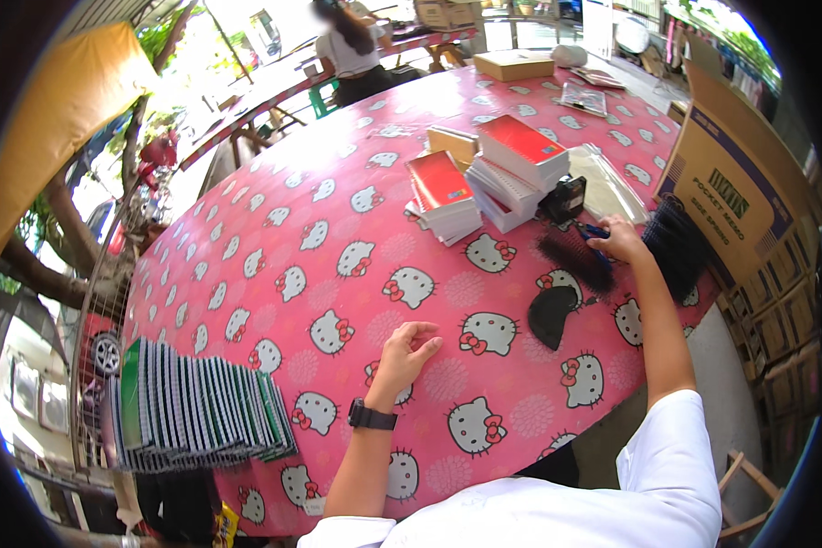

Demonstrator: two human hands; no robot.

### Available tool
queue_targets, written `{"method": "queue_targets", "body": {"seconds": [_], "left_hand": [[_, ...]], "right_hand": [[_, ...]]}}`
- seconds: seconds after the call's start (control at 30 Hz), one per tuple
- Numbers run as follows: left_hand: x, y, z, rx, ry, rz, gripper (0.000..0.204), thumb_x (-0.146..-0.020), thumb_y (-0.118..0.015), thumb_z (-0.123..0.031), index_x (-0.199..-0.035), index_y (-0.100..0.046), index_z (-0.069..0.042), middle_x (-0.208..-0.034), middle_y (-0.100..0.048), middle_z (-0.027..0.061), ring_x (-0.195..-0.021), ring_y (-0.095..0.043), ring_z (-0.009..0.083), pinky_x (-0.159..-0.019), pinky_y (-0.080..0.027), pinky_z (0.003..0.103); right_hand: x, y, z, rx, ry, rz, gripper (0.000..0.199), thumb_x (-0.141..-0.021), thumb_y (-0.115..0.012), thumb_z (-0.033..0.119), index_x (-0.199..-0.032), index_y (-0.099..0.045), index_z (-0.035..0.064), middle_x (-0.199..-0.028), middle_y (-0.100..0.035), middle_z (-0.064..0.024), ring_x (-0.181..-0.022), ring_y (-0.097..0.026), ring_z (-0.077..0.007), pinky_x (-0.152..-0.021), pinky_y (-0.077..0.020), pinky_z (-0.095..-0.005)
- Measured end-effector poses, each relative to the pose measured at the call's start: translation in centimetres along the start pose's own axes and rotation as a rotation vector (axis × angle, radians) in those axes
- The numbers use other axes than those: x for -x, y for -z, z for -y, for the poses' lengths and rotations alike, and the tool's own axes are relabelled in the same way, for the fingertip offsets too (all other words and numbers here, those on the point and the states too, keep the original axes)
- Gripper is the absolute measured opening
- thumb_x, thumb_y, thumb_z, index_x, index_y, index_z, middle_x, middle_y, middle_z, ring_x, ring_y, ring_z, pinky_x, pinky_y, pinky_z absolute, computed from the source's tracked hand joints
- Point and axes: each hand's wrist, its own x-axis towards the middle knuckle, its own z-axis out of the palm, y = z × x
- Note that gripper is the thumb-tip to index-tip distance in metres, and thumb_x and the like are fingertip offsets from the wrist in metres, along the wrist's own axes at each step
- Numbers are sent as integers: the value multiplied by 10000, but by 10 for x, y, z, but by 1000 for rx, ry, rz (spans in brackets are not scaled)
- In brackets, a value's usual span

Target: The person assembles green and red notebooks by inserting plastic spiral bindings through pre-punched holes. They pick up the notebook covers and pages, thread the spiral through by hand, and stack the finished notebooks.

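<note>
My left hand, with a black watch on its wrist, is over the pink patterned tablecloth. Its fingers are loosely curved, the thumb is apart, and nothing is in it. My right hand reaches to the right side of the table, its fingers closed on a small blue-handled tool whose exact kind is hard to make out. Beside it lie a bundle of thin black coils and a larger black bundle. A flat, curved black piece lies nearer to me. Stacks of red-covered notebooks stand beyond.
Many spiral notebooks with green covers stand in a row at the near left edge. A large cardboard box rises at the right edge. Clear plastic packs and a flat brown box lie farther back. Another person sits beyond the table.
</note>
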Motion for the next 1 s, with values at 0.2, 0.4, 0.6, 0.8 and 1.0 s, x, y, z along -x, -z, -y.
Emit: {"method": "queue_targets", "body": {"seconds": [0.2,0.4,0.6,0.8,1.0], "left_hand": [[13,18,-15,101,73,-47,321,-895,-656,-207,-1154,-598,-27,-1102,-618,84,-959,-592,170,-836,-470,269],[-70,46,-27,500,145,-183,674,-918,-535,-514,-1348,-410,-9,-1289,-517,159,-1207,-466,219,-982,-390,382],[-175,0,-62,643,418,-82,1017,-739,-605,-718,-1400,-301,-8,-1396,-353,226,-1240,-401,307,-1010,-350,466],[-191,5,-50,690,365,14,756,-748,-648,-590,-1285,-464,-90,-1221,-518,149,-1087,-518,301,-879,-456,460],[-190,27,-40,632,386,-68,562,-835,-632,-446,-1257,-470,-112,-1156,-587,140,-1071,-548,288,-891,-445,476]], "right_hand": [[37,9,37,127,-7,-254,549,-770,-729,412,-1180,-622,64,-1210,-575,-149,-1150,-523,-297,-986,-422,-391],[53,-36,174,-885,425,108,528,-845,-657,262,-1238,-531,-67,-1166,-618,-230,-1049,-621,-267,-893,-481,-348],[-38,-102,204,-961,336,37,745,-757,-738,227,-1350,-391,-59,-1207,-578,-204,-1132,-558,-263,-970,-429,-336],[-18,-105,206,-1283,366,253,806,-676,-754,166,-1366,-392,-38,-1191,-588,-174,-1064,-584,-219,-912,-456,-336],[-5,-97,216,-1419,128,139,709,-767,-706,173,-1371,-398,-33,-1136,-604,-185,-1002,-607,-226,-868,-465,-318]]}}
